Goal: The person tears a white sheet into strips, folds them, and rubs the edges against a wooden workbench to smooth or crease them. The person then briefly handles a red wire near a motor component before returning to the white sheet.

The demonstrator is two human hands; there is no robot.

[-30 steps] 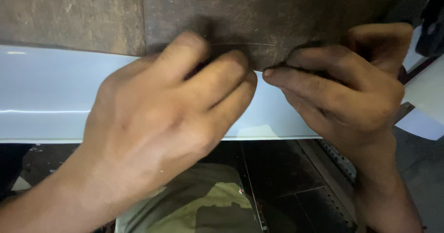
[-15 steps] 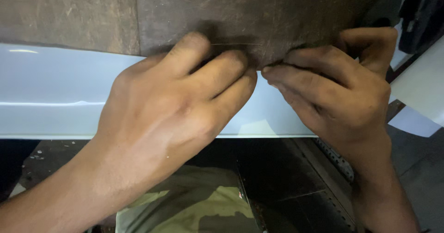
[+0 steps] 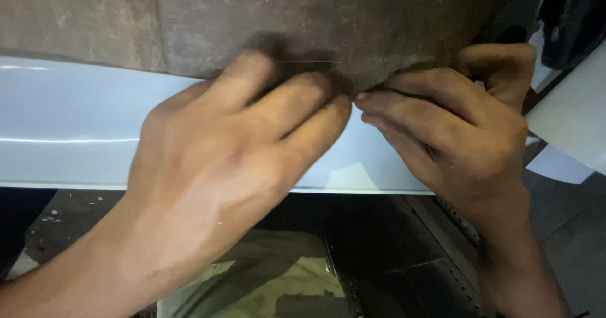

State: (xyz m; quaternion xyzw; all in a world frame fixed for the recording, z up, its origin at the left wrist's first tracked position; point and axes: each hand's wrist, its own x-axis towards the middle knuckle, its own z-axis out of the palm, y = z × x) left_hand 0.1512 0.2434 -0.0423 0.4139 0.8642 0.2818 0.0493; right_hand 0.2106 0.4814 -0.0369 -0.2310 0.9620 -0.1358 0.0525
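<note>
My left hand [image 3: 233, 160] lies palm down with its fingertips pressed on the lower edge of a dark brown, worn sheet [image 3: 353, 21] that rests on a glossy white panel [image 3: 69, 129]. My right hand [image 3: 454, 135] meets it fingertip to fingertip at the same edge, thumb curled behind the sheet's corner. A thin pale line or scratch [image 3: 309, 62] shows on the sheet just above my left fingers. Whether anything small lies under the fingertips is hidden.
Another brown board [image 3: 69, 21] adjoins the sheet at the upper left. Below the panel's front edge are a dark floor and a camouflage-patterned cloth [image 3: 271, 280]. A white sheet [image 3: 574, 122] and dark fabric [image 3: 574, 15] lie at the right.
Both hands stay pressed together on the sheet's edge; the view has shifted slightly, and the fingertips have barely moved.
</note>
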